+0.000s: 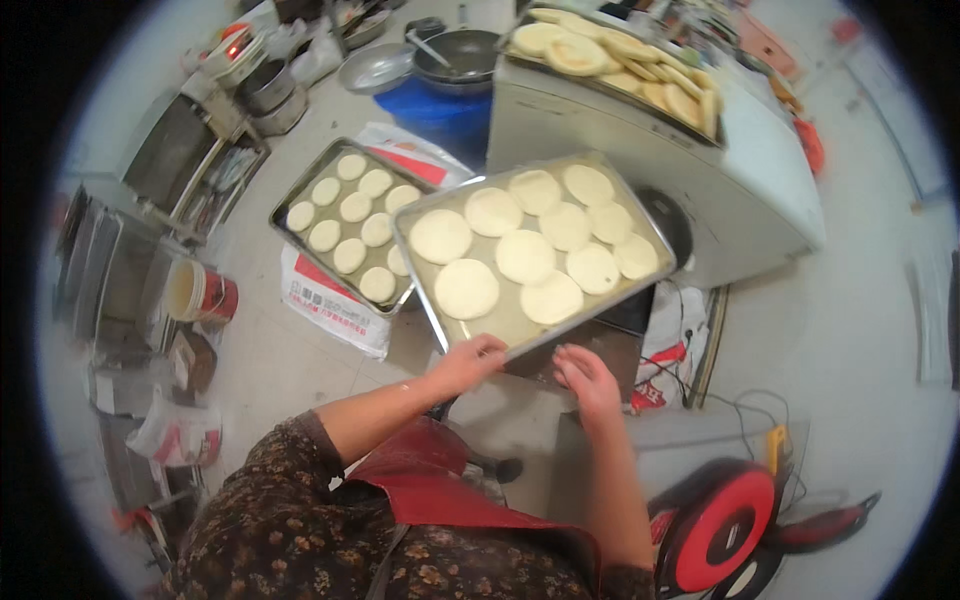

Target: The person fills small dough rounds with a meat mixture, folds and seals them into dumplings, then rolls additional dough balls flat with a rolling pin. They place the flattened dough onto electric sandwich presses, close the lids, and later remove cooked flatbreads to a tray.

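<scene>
A metal baking tray [487, 328] lies at a slant before me, bearing several flat, pale dough rounds [526, 256]. My left hand [469, 365] is at its near edge, fingers bent by the rim; whether they grip it is unclear. Slightly to the right, my right hand [589, 381] is just off the same edge, its fingers loosely curled and nothing visible in them. Beyond the tray's left side, partly covered by it, is a second baking tray [306, 249] with rows of smaller dough rounds [355, 207].
Baked flatbreads [622, 56] fill a tray on a white appliance [585, 120] at the back. A wok [469, 60] stands over a blue drum [442, 116]. Printed sacks [337, 307] lie beneath the second tray. A red-and-black round electric pan [724, 525] and cords [739, 405] are at right.
</scene>
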`<state>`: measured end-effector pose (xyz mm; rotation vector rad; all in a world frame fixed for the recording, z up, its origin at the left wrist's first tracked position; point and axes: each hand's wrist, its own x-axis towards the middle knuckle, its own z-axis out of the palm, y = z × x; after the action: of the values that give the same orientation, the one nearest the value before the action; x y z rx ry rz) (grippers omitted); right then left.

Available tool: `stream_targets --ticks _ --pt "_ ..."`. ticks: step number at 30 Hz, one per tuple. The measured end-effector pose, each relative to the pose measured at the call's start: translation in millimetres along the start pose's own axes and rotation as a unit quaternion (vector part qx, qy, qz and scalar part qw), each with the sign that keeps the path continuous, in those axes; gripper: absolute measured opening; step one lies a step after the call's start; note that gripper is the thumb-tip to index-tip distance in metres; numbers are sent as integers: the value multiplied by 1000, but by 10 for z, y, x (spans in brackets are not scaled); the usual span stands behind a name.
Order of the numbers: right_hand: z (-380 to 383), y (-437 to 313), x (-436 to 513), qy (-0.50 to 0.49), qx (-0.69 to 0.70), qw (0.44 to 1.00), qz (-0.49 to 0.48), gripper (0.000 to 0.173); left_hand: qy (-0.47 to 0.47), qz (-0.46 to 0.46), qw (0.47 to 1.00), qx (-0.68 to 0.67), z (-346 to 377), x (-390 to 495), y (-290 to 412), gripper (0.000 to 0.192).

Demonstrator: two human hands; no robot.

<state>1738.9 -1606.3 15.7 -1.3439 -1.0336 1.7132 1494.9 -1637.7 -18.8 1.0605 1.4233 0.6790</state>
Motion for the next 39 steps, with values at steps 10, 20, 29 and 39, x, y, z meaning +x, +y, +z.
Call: stream_targets --ticks 10,20,29,39 --pt "996 1126 1965 86 -270 949 140 46 276 55 930 236 -1530 1604 -495 45" --pt "1246 888 2105 -68 -315 942 90 49 190 79 835 510 -1654 2295 -266 29" --pt "1519 892 1798 2 149 980 128 49 30 23 805 592 -1758 2721 3 37" --pt "1295 496 1210 -110 385 913 85 54 -101 85 804 580 -2026 2659 -44 60"
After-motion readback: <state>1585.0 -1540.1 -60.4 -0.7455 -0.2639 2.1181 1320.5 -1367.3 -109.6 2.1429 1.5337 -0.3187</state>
